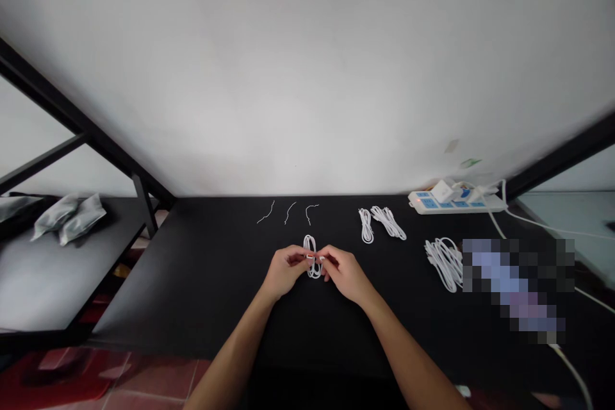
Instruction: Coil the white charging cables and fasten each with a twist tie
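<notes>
A coiled white charging cable (310, 242) lies upright in view between my two hands, low on the black table. From its left side my left hand (288, 270) pinches it near a plug with a bit of orange showing. My right hand (344, 272) is closed on its other side, fingertips on a small white end of the cable; its exact shape is too small to make out. Beyond the hands, three thin white wire ties (289, 213) are spread apart in a row. To the right rest two bundled white cables (389, 223).
A power strip (432, 204) with plugs and cords stands against the wall at the back right. More coiled white cables (444, 262) lie beside a blurred-out object at right. Black frame bars (144, 205) edge the table; grey plastic packets (72, 218) sit on another surface at left.
</notes>
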Demonstrator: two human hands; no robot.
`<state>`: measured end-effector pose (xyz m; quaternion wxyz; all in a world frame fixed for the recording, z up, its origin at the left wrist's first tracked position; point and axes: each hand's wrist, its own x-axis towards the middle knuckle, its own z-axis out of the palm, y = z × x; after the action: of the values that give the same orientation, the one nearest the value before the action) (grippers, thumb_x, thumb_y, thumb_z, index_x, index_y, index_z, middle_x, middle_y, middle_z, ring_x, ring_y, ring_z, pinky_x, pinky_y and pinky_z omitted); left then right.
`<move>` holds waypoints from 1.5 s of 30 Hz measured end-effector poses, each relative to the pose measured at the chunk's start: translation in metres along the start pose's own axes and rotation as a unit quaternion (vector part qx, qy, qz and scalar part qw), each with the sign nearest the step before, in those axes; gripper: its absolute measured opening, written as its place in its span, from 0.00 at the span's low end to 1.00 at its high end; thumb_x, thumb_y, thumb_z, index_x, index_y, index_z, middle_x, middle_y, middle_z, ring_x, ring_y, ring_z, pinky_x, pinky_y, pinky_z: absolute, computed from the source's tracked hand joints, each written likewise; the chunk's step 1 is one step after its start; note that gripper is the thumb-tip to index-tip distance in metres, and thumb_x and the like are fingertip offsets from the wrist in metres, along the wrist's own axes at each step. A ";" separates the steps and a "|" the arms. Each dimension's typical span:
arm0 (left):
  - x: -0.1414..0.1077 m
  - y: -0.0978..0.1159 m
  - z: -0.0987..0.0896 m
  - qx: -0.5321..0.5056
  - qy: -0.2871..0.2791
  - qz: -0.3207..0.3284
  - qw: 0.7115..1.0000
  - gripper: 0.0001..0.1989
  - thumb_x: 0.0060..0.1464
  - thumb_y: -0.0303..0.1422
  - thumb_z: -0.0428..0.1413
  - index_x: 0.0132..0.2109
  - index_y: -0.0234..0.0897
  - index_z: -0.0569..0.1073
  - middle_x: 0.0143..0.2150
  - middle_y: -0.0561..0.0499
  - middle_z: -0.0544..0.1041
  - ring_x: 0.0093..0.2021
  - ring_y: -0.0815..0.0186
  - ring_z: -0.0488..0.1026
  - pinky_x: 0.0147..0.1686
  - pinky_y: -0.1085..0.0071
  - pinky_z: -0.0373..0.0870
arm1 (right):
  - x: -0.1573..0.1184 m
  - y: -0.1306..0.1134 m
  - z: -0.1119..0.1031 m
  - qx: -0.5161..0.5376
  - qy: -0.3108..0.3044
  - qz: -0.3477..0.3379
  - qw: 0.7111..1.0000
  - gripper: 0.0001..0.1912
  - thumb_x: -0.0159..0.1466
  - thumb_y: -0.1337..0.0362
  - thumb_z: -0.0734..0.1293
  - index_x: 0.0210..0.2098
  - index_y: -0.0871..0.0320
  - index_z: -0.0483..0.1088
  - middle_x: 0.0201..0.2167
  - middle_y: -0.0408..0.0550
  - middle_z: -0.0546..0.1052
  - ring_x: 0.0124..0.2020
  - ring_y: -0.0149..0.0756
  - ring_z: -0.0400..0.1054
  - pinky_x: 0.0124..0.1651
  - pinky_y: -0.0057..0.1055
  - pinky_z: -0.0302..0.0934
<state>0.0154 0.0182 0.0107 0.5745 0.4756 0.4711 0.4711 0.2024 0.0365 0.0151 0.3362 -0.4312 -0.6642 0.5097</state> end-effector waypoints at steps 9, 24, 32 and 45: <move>0.001 -0.002 -0.001 0.001 -0.003 0.006 1.000 0.13 0.48 0.38 0.69 0.39 0.35 0.82 0.36 0.46 0.82 0.35 0.62 0.79 0.39 0.67 0.75 | -0.001 -0.005 0.000 0.009 0.002 0.004 1.000 0.10 0.67 0.59 0.62 0.38 0.55 0.74 0.25 0.42 0.74 0.22 0.31 0.70 0.28 0.27 0.65; 0.001 -0.001 -0.001 0.016 -0.004 -0.009 1.000 0.15 0.49 0.40 0.69 0.40 0.35 0.81 0.34 0.47 0.82 0.34 0.62 0.78 0.38 0.67 0.74 | -0.001 -0.006 0.000 0.008 0.004 -0.002 1.000 0.11 0.68 0.57 0.63 0.38 0.55 0.74 0.24 0.41 0.74 0.22 0.31 0.69 0.27 0.26 0.65; -0.002 0.005 0.002 0.023 -0.014 -0.006 1.000 0.16 0.55 0.43 0.64 0.44 0.36 0.76 0.35 0.48 0.80 0.33 0.65 0.75 0.30 0.73 0.69 | 0.000 -0.002 0.003 0.002 0.017 -0.001 1.000 0.16 0.69 0.53 0.62 0.44 0.55 0.76 0.32 0.46 0.77 0.23 0.32 0.70 0.27 0.28 0.68; -0.044 0.018 -0.074 0.090 0.176 0.016 0.980 0.26 0.58 0.44 0.59 0.58 0.35 0.72 0.30 0.53 0.74 0.29 0.66 0.70 0.32 0.69 0.73 | -0.053 0.019 -0.059 -0.053 0.224 -0.018 0.973 0.23 0.72 0.52 0.60 0.61 0.53 0.70 0.30 0.44 0.69 0.21 0.29 0.66 0.20 0.26 0.63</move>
<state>-0.0642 -0.0160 0.0247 0.4297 0.4426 0.5975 0.5123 0.2804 0.0132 0.0115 0.4624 -0.5398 -0.6052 0.3584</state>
